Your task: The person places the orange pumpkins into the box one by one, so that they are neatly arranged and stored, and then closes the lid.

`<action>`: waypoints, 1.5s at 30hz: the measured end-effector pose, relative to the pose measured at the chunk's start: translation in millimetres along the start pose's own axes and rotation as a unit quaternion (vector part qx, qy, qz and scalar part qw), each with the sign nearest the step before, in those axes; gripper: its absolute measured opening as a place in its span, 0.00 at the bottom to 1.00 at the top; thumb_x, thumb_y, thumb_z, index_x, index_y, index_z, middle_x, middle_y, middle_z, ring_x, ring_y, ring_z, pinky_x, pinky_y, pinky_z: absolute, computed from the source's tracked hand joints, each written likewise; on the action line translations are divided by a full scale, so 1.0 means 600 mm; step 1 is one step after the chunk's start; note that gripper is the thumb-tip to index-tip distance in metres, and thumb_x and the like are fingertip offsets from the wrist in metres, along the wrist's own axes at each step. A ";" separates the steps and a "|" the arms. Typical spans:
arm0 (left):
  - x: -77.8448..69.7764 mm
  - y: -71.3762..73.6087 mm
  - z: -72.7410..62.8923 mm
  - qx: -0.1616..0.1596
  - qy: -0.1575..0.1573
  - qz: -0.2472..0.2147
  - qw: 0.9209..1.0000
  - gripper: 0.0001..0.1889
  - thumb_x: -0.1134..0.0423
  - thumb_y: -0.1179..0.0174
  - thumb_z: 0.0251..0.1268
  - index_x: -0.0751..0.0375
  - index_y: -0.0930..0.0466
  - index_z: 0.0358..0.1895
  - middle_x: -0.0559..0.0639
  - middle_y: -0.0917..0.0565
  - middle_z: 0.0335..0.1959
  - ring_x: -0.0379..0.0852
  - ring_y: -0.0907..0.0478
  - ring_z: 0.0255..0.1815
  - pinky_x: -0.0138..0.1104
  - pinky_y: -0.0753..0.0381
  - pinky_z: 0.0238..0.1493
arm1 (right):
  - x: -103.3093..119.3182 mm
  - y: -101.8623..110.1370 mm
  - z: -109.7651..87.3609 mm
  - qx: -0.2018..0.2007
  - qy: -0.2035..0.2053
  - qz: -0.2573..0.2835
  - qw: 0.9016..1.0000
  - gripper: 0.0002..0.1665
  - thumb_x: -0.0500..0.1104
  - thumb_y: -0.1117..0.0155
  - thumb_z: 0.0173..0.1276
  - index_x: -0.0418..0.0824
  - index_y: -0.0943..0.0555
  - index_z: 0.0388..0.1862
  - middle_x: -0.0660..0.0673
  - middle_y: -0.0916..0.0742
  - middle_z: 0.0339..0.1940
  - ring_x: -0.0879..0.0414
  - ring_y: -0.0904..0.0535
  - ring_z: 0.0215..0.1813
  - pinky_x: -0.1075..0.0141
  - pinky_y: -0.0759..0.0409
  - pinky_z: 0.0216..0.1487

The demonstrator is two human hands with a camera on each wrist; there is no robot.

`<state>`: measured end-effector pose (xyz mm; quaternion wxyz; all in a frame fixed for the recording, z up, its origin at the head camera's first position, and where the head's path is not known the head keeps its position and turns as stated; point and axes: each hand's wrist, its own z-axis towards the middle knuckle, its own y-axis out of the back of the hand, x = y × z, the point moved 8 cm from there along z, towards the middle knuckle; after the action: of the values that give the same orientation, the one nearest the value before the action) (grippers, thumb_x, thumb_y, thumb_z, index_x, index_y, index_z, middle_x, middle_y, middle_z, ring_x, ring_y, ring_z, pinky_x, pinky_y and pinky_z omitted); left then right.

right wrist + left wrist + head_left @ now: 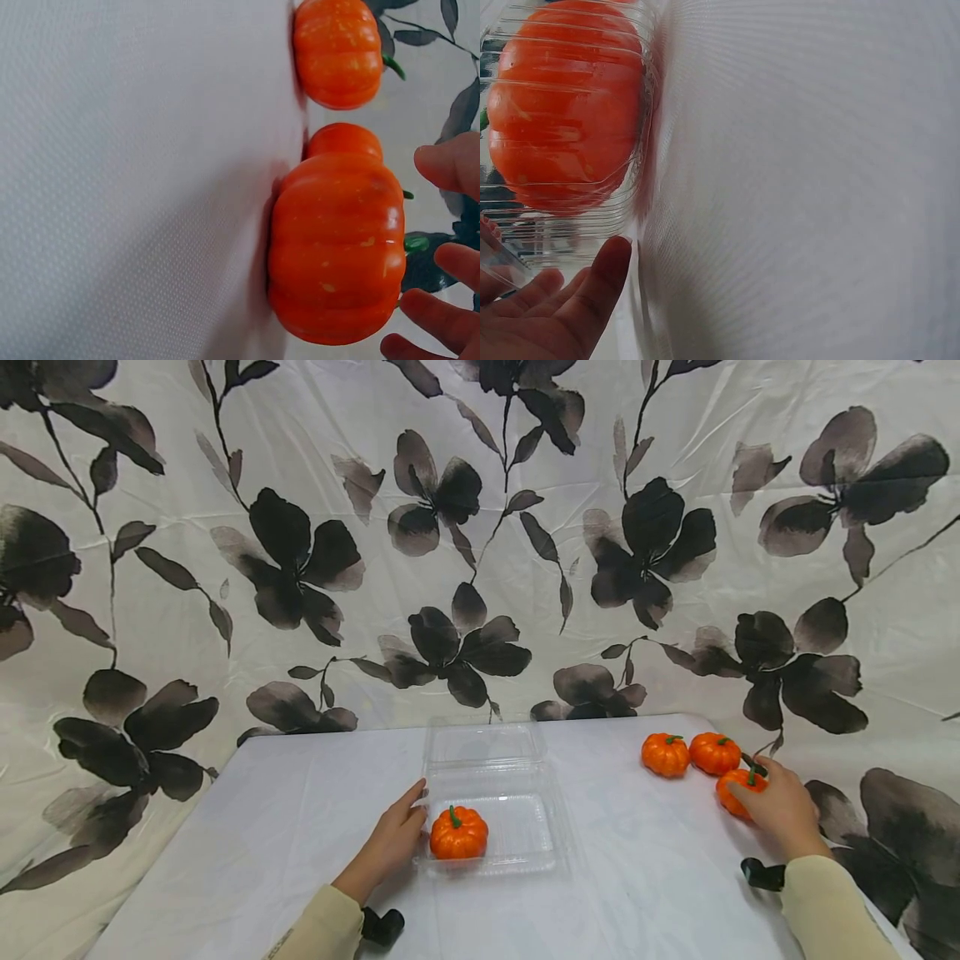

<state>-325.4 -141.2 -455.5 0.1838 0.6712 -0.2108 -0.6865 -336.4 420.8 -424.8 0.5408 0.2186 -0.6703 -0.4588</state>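
Note:
A clear plastic clamshell container (517,835) lies with its lid folded back on the table. One small orange pumpkin (458,833) with a green stem sits in its left part. My left hand (393,839) is at the container's left side, fingers extended; in the left wrist view, the fingertips (611,255) reach the ribbed wall. Over at the right, my right hand (783,806) hovers at the nearest of three loose pumpkins (738,793). The right wrist view shows its fingers (442,315) spread above and beside that pumpkin (337,251), apart from its body.
Two more pumpkins, one at the left (665,755) and one in the middle (715,753), stand just behind the nearest one. A white cloth covers the table (300,802). Behind its far edge hangs a floral-patterned sheet (555,610).

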 end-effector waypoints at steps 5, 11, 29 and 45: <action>0.001 -0.001 0.001 -0.002 0.000 0.000 1.000 0.30 0.61 0.58 0.73 0.57 0.47 0.76 0.59 0.33 0.72 0.60 0.31 0.69 0.53 0.28 0.65 | -0.010 -0.004 0.004 0.015 -0.013 0.019 1.000 0.55 0.61 0.41 0.65 0.31 0.52 0.76 0.19 0.42 0.70 0.22 0.44 0.67 0.26 0.45 0.64; 0.003 -0.001 0.001 -0.002 0.001 0.000 1.000 0.29 0.61 0.58 0.73 0.56 0.47 0.77 0.59 0.33 0.72 0.60 0.31 0.69 0.53 0.28 0.64 | -0.015 -0.011 0.004 0.034 -0.021 0.053 0.998 0.56 0.61 0.41 0.66 0.31 0.56 0.77 0.19 0.45 0.71 0.23 0.46 0.67 0.28 0.42 0.64; 0.003 0.000 0.001 -0.002 -0.001 0.001 1.000 0.30 0.62 0.58 0.73 0.56 0.47 0.76 0.58 0.33 0.72 0.60 0.31 0.69 0.53 0.29 0.65 | -0.034 -0.034 0.016 0.058 -0.040 0.064 0.995 0.61 0.61 0.38 0.64 0.29 0.59 0.77 0.20 0.46 0.72 0.23 0.48 0.69 0.29 0.43 0.65; -0.004 0.001 -0.003 -0.002 -0.012 0.008 1.000 0.29 0.63 0.58 0.73 0.58 0.45 0.76 0.60 0.32 0.71 0.61 0.30 0.68 0.52 0.26 0.63 | -0.025 -0.029 0.010 0.072 -0.013 0.042 0.996 0.62 0.61 0.36 0.62 0.25 0.57 0.75 0.18 0.44 0.70 0.23 0.47 0.67 0.29 0.44 0.66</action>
<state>-323.6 -140.4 -453.1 0.1876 0.6611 -0.2170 -0.6933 -340.6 426.4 -447.4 0.5338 0.2222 -0.7171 -0.3891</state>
